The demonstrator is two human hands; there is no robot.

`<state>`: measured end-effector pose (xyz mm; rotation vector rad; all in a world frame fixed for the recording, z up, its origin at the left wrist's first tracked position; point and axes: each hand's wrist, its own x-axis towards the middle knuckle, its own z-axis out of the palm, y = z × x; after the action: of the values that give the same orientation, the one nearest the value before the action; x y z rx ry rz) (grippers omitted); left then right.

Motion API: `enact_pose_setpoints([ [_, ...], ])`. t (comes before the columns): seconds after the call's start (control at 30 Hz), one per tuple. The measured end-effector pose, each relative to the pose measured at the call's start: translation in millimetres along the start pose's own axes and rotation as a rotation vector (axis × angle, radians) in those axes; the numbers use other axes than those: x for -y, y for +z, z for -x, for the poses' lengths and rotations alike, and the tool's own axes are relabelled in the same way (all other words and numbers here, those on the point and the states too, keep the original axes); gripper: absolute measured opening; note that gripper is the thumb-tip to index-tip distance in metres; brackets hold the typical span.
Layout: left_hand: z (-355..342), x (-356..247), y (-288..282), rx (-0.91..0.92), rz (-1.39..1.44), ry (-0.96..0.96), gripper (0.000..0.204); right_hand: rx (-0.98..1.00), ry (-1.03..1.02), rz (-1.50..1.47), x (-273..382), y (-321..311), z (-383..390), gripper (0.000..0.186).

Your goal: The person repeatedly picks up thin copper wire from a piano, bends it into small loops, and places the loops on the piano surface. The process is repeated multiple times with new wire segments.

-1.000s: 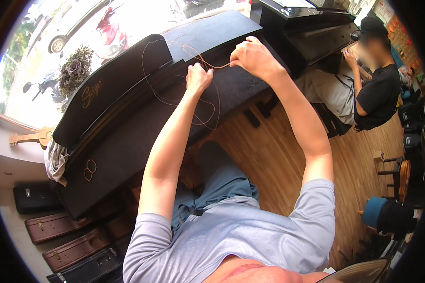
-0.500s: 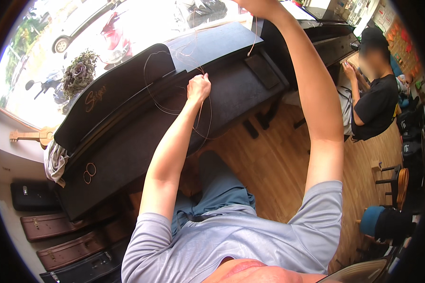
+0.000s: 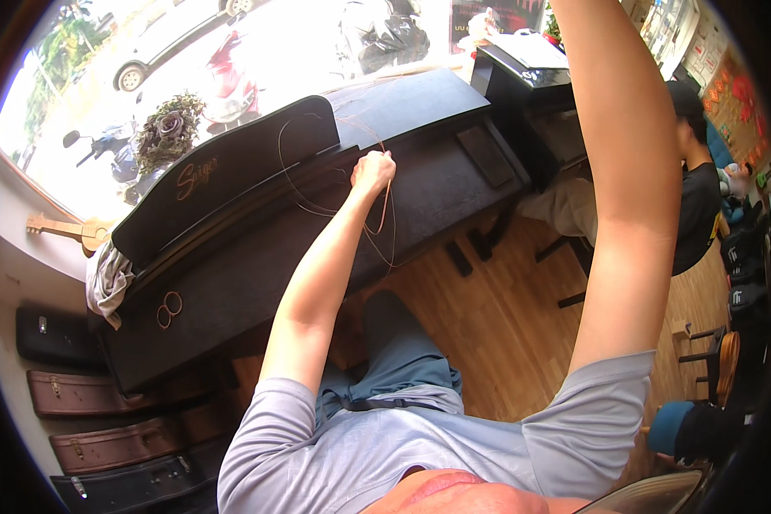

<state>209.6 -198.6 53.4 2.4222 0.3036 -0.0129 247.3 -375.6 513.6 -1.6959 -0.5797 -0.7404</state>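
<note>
My left hand [image 3: 373, 171] is closed around a loose bundle of thin copper-coloured wire strings [image 3: 386, 201], above the closed lid of a black piano [image 3: 257, 248]. Wide loops of string spread to the left of the fist, and others hang below it. My right forearm [image 3: 621, 128] reaches up past the top edge, so the right hand is out of the picture. Whether it holds a string end cannot be seen. Two small coiled rings of string [image 3: 181, 303] lie on the left part of the lid.
Behind the lid rises a curved black music board [image 3: 240, 158]. A grey cloth [image 3: 109, 278] and a small wooden guitar [image 3: 64, 228] are at the left. Instrument cases [image 3: 103, 394] are stacked lower left. A seated person [image 3: 698, 180] is partly hidden behind my right arm.
My right arm has swung right and further up, taking its hand out of view. My left fist has shifted slightly right relative to the piano, and the string loops have moved with it.
</note>
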Motion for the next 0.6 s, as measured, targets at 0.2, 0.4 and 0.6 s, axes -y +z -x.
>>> enact_pose_setpoints([
  [0.2, -3.1, -0.8, -0.4, 0.034, 0.012, -0.014, 0.048, -0.044, 0.042, -0.039, -1.6, -37.9, 0.6, 0.024],
  [0.4, -3.8, 7.6, -5.3, 0.029, 0.031, -0.019, 0.048, -0.073, 0.137, -0.047, -25.5, -104.8, 54.0, 0.024],
  [0.6, 8.5, 27.5, -19.2, -0.095, -0.008, -0.075, 0.048, -0.116, 0.281, -0.105, -70.7, -160.5, 131.3, 0.023],
])
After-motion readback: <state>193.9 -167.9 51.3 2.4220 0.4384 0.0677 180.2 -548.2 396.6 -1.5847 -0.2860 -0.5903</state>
